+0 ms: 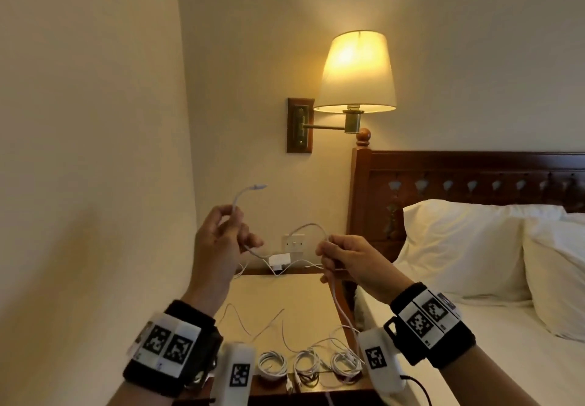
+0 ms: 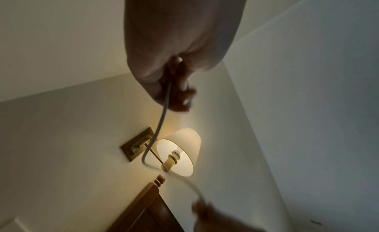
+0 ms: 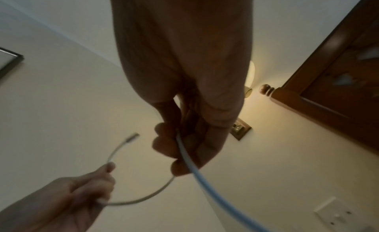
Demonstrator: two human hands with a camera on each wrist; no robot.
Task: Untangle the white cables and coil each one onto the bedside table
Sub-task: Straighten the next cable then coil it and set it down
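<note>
Both hands are raised above the bedside table (image 1: 285,291) with one white cable (image 1: 308,226) strung between them. My left hand (image 1: 221,234) grips it near its end; the plug tip (image 1: 258,187) sticks up above the fingers. My right hand (image 1: 340,257) pinches the same cable further along, and the rest hangs down (image 1: 340,307) to the table. Three coiled white cables (image 1: 308,364) lie in a row at the table's near edge. A loose tangle of thin white cable (image 1: 272,320) lies behind them. In the wrist views the cable (image 2: 162,122) (image 3: 197,170) runs out from each hand's curled fingers.
A white charger block (image 1: 279,260) with wires sits at the table's back edge below a wall socket (image 1: 293,243). A lit wall lamp (image 1: 356,73) hangs above. The wooden headboard (image 1: 459,177) and bed with a white pillow (image 1: 459,247) stand right. A wall closes the left.
</note>
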